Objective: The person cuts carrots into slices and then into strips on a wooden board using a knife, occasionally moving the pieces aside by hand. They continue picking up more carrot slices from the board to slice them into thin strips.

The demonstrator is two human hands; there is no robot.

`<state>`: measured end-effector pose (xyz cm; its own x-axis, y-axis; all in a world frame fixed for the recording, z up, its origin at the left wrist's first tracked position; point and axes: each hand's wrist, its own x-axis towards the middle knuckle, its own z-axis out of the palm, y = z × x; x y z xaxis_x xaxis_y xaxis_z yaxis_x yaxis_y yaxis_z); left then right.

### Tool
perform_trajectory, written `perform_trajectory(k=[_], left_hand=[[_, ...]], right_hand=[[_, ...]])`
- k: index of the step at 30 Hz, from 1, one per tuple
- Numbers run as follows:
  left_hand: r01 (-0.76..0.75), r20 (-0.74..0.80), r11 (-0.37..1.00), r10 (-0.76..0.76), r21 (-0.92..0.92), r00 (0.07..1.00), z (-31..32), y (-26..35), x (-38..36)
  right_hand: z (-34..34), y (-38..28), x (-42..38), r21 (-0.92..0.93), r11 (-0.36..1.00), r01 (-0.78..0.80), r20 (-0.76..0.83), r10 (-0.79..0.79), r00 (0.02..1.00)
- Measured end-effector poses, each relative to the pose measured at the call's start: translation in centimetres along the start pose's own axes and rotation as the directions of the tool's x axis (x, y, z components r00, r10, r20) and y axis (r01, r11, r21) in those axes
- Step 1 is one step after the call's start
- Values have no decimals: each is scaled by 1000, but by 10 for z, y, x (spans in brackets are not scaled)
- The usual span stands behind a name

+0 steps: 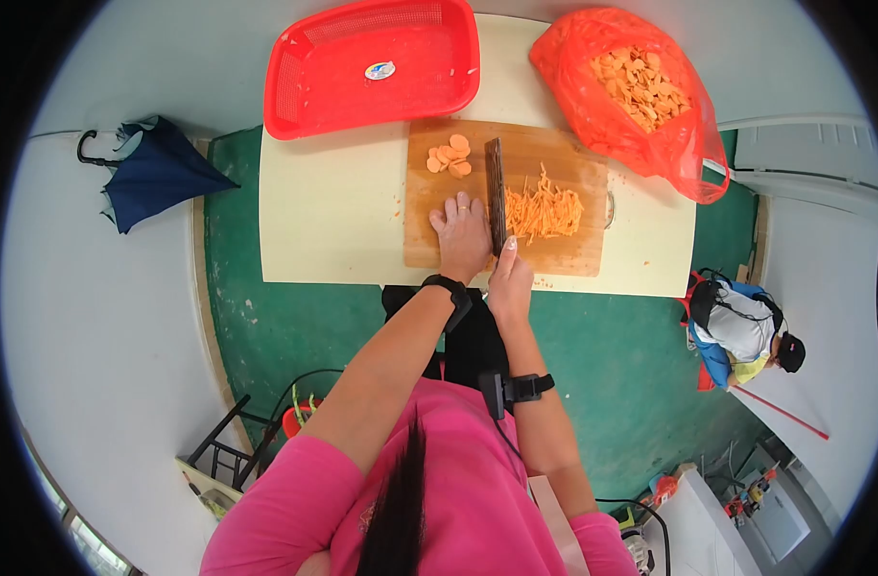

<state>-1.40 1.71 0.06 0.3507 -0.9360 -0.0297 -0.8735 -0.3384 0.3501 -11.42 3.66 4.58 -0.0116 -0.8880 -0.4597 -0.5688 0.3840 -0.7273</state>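
My right hand point(510, 286) is closed round the handle of a kitchen knife point(497, 192), whose dark blade shows nearly edge-on and points away from me. Just left of the blade, my left hand point(464, 238) presses down on the wooden cutting board point(554, 154) with bent fingers; what lies under them is hidden. A small group of round orange slices point(450, 156), looking like carrot, sits on the board beyond my left hand. Right of the blade spreads a pile of thin orange shreds point(545, 209).
A red plastic basket point(295, 106) stands at the table's point(333, 211) back left. At the back right, a red plastic bag point(573, 58) holds many orange slices point(645, 86). A blue umbrella point(166, 178) leans at the left wall. Another person point(741, 322) is at the right.
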Motion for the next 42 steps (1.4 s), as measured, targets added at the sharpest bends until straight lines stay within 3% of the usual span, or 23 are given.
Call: perform_trajectory(k=[3,8,11,13,17,22,26,32,38,40,42], left_hand=[[29,76,999,-26,-44,997,-6,1,1],[-10,-20,1000,10,-13,1000,0,-1,-1],[2,-18,1000,-2,-30,1000,2,-2,0],[-18,-20,999,18,-32,1000,2,-4,-1],[-3,32,999,4,-49,999,1,-4,1],[2,15,999,-2,-34,1000,-2,-2,0],[29,76,999,-25,-45,997,-5,-1,1],[2,36,999,0,-55,999,-2,-3,-1],[-19,-36,997,17,-69,999,1,-5,-1],[-23,-43,997,20,-74,999,-1,-4,-1],[-15,-41,997,12,-76,999,-1,-4,-1]], right_hand=[[-1,-6,-2,-30,999,16,-7,-16,1000],[1,-18,1,-25,998,-50,11,50,999],[7,-11,13,3,1000,-24,1,24,1000],[2,-14,17,9,995,-95,44,95,995],[-6,-12,9,8,995,-96,78,95,992],[0,-5,4,-4,1000,-16,-1,16,1000],[0,-8,4,-4,997,-73,24,73,997],[3,-18,6,-71,997,-33,30,36,999],[12,-15,15,-40,999,22,-66,-25,997],[3,-13,15,64,996,-55,47,53,998],[2,-10,11,85,994,-62,28,60,998]])
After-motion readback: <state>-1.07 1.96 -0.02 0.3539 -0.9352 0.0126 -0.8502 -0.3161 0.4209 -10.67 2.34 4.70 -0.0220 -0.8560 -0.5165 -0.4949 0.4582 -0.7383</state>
